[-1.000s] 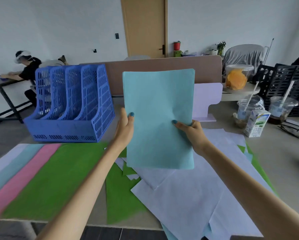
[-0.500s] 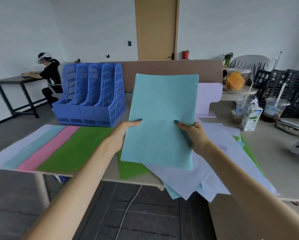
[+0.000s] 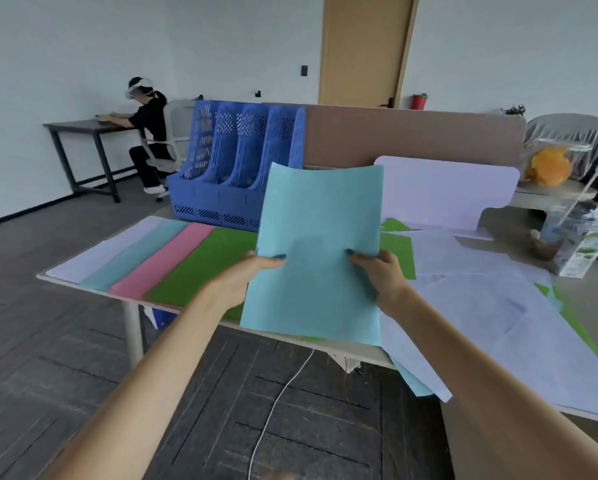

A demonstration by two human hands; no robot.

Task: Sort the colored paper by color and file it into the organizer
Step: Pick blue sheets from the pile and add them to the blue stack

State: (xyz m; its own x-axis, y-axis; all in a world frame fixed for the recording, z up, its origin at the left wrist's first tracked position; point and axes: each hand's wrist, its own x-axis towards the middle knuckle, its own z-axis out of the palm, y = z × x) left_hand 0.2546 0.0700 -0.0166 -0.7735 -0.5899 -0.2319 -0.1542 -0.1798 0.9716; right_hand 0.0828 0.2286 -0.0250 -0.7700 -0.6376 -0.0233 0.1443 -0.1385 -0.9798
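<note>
Blue paper, pinched at both sides by my left hand and right hand over the tabletop's near edge, may sag and slip floorward.

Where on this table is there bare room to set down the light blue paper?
Bare tabletop shows between the lavender notched board and the white milk carton, and right of the loose white sheets. On the left end, the sorted coloured piles leave no room.
</note>
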